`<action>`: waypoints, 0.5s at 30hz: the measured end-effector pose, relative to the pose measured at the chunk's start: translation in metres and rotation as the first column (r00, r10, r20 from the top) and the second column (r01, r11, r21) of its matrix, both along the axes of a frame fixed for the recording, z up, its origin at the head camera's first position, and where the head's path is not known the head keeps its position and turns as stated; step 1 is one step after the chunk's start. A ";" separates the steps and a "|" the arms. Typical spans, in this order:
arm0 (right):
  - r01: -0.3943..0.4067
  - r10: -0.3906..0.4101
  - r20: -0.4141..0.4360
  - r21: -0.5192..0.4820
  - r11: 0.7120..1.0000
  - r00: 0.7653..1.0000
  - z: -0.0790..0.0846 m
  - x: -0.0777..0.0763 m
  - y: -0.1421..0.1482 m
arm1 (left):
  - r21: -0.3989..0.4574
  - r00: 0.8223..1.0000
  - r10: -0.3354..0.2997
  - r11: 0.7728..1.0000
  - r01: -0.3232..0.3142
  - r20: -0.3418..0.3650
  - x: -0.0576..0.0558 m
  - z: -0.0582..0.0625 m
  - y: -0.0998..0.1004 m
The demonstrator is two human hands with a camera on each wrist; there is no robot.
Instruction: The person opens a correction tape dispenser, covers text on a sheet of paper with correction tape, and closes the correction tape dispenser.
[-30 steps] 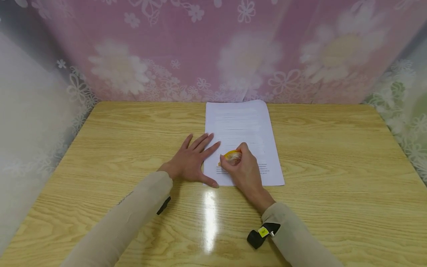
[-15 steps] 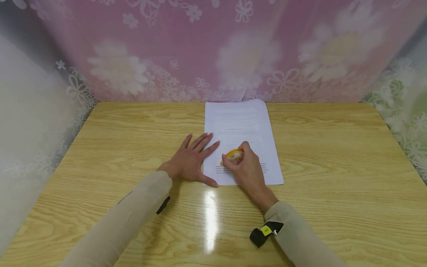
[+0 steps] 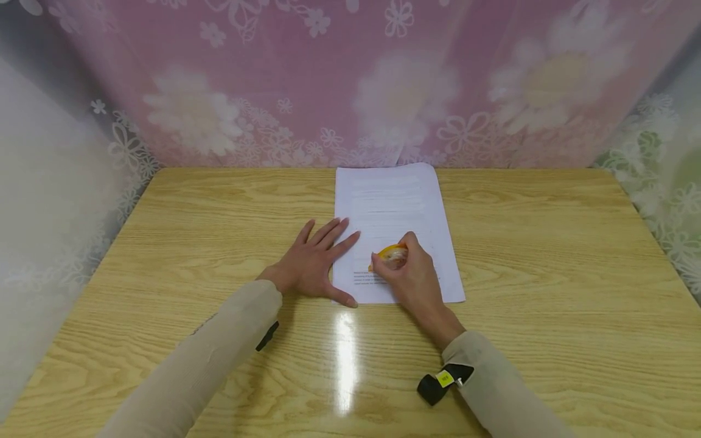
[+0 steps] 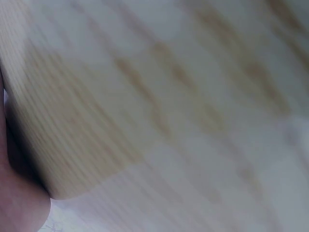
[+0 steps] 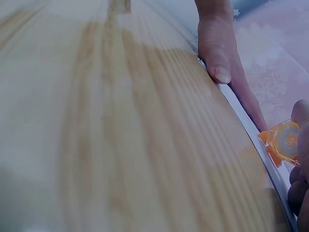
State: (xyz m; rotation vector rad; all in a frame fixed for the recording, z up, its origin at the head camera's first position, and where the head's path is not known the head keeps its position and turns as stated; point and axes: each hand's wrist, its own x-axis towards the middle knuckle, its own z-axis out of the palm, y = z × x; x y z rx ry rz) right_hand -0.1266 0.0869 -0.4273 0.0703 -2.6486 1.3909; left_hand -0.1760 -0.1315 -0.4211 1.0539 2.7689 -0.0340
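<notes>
A stack of white printed paper (image 3: 386, 194) lies on the wooden table. Fingers spread, my left hand (image 3: 314, 266) rests flat on its left edge. My right hand (image 3: 414, 278) grips an orange and clear correction tape (image 3: 395, 257) between thumb and fingers, low on the page, just above a few printed lines. White strips cover most of the rows higher up. In the right wrist view the tip of the correction tape (image 5: 285, 141) is down at the paper; the right hand partly hides its body. The left wrist view catches only a bit of the left hand (image 4: 21, 208).
The wooden table (image 3: 219, 213) extends to both sides of the paper. A pink flowered curtain (image 3: 306, 91) hangs behind its far edge, where the top of the sheets reaches. Black camera mounts (image 3: 438, 386) sit on the sleeved wrists.
My right hand has moved a little to the right across the page with the correction tape, uncovering the left part of the printed lines. The left hand stays in place.
</notes>
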 end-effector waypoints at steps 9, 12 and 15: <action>0.005 -0.005 0.026 -0.007 1.000 1.000 0.000 0.000 0.006 | 0.005 1.000 0.003 1.000 -0.003 0.003 0.000 -0.001 0.000; 0.007 -0.007 0.030 -0.003 1.000 1.000 0.001 0.001 0.008 | 0.011 1.000 -0.001 1.000 0.001 0.006 -0.001 -0.002 0.000; 0.006 -0.006 0.030 0.001 1.000 1.000 0.001 0.002 0.010 | 0.016 1.000 -0.005 1.000 0.005 0.004 -0.001 -0.002 -0.001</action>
